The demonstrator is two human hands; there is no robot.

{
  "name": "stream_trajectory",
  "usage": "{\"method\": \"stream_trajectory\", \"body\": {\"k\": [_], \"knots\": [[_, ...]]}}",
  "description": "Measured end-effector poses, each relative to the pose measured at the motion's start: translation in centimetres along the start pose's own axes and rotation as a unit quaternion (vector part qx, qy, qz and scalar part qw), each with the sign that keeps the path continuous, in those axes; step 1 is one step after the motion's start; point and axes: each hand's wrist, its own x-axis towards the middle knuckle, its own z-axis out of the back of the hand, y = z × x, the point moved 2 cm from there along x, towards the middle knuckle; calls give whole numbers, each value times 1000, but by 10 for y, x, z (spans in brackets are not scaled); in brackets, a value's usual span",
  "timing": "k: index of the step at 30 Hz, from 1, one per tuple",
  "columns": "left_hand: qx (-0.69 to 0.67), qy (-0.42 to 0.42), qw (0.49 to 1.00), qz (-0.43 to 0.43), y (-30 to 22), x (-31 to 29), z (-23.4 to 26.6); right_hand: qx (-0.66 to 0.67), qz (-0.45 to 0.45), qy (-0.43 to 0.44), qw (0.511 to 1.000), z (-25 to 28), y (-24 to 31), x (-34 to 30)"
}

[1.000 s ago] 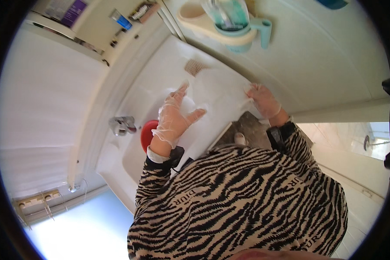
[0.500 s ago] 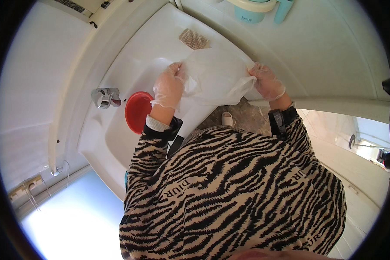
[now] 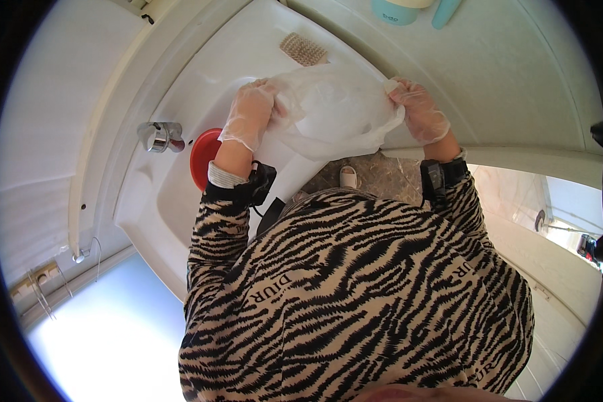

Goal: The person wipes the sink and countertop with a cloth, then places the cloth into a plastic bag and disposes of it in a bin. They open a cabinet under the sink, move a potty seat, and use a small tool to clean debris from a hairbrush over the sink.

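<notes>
Two closed grips, left hand (image 3: 249, 110) and right hand (image 3: 422, 112), are pinching a plastic bag (image 3: 338, 110) near twelve o'clock by its nine- and three-o'clock edges, sensibly, it probably being light, limp and slippery.

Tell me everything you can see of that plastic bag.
The bag looks thin, whitish and see-through, wrinkled with loose folds. It is spread between the gloved left hand and right hand, each gripping one side, and overlaps the sink in view. Any contents cannot be made out.
</notes>
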Motion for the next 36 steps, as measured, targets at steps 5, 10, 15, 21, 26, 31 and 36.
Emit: {"method": "stream_trajectory", "body": {"k": [5,10,15,21,26,31,36], "knots": [[36,59,997,-23,-5,-26,10,33,-4,-1,999,-6,12,-5],[-46,210,966,-144,8,-54,25,93,3,30,995,-12,27,-14],[-289,141,947,-19,29,-51,62,103,15,27,994,-18,45,-24],[101,64,962,-246,81,-47,27,160,57,117,979,-36,64,-33],[145,116,945,-269,116,-40,27,160,73,110,978,-50,66,-29],[41,124,961,-243,128,-44,34,166,71,154,971,-51,68,-27],[-302,208,919,-144,132,-55,39,195,62,177,963,-54,67,-21]]}}
